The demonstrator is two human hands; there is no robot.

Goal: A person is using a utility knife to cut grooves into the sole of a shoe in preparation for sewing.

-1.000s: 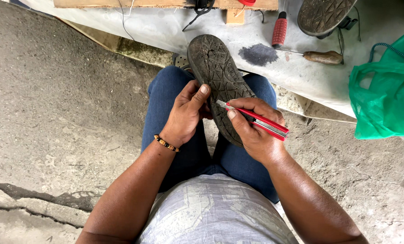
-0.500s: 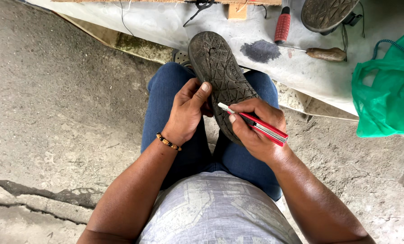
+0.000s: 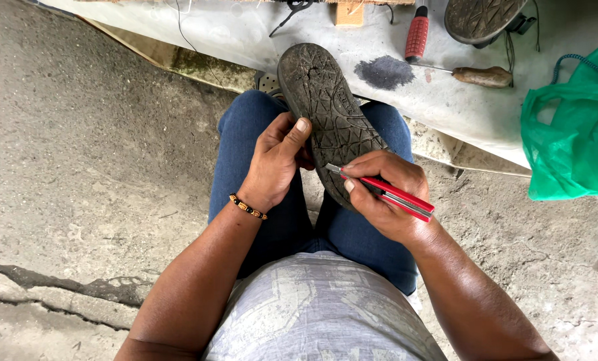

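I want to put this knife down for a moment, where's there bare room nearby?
Bare concrete floor lies left of the left hand and knee. The white sheet is crowded: red-handled tool, wooden-handled tool, dark stain, second sole. The green bag fills the right.

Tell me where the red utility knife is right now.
In the head view, the red utility knife is in the right hand, its blade tip against the dark shoe sole steadied by the left hand.
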